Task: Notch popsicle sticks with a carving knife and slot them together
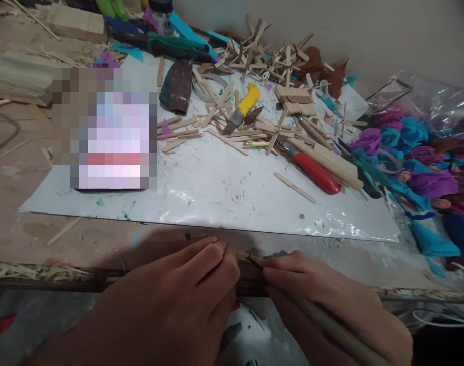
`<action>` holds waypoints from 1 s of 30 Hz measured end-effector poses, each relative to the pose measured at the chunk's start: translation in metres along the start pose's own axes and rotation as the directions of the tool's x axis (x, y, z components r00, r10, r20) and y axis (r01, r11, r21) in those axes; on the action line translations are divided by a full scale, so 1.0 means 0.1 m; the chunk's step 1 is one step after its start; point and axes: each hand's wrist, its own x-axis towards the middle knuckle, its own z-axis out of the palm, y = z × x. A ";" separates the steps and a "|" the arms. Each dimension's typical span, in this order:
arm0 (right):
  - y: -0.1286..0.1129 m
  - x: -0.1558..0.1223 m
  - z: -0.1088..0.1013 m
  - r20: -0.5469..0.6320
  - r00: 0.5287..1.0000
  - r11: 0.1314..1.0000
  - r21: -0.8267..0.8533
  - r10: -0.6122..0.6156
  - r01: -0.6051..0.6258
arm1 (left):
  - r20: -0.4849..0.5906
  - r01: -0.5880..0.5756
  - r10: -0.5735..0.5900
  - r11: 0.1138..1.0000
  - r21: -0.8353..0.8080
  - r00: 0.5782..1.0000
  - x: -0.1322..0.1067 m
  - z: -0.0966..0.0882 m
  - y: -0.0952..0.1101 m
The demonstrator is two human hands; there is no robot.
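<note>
At the table's near edge, my left hand [194,284] is closed, its fingers pinching a small piece of wooden craft stick [241,255] that pokes out to the right. My right hand [323,290] grips a carving tool [331,328] like a pen; its long pale handle runs back under the palm to the lower right. The tool's thin dark tip meets the stick between the two hands. Most of the stick is hidden by my left fingers. Just beyond both hands lies a white sheet [201,193].
A red-handled cutter [316,173], a yellow-handled blade [249,100] and several craft sticks [295,187] lie on the sheet. More sticks are heaped behind [255,56]. A blurred-out phone-like object [113,142] stands left. Paper flowers [411,132] crowd the right side; wood blocks [18,79] lie left.
</note>
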 end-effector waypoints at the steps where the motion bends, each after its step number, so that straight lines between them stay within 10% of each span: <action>1: -0.01 0.01 0.00 -0.023 0.999 1.000 0.002 0.027 -0.027 | -0.008 -0.006 0.006 1.000 0.001 1.000 0.00 0.00 0.00; 12: -0.07 -0.06 -0.02 -0.266 0.853 0.893 0.140 0.449 -0.427 | 0.178 0.278 -0.237 0.924 -0.263 0.955 0.03 -0.10 -0.08; 24: 0.12 -0.09 -0.14 -0.182 0.939 0.937 0.250 0.292 -0.243 | 0.187 0.273 -0.227 0.922 -0.276 0.956 0.08 -0.11 -0.10; 30: 0.02 0.10 -0.11 -0.153 0.862 0.855 0.295 0.483 -0.427 | 0.185 0.281 -0.246 0.939 -0.200 0.952 0.11 -0.08 -0.10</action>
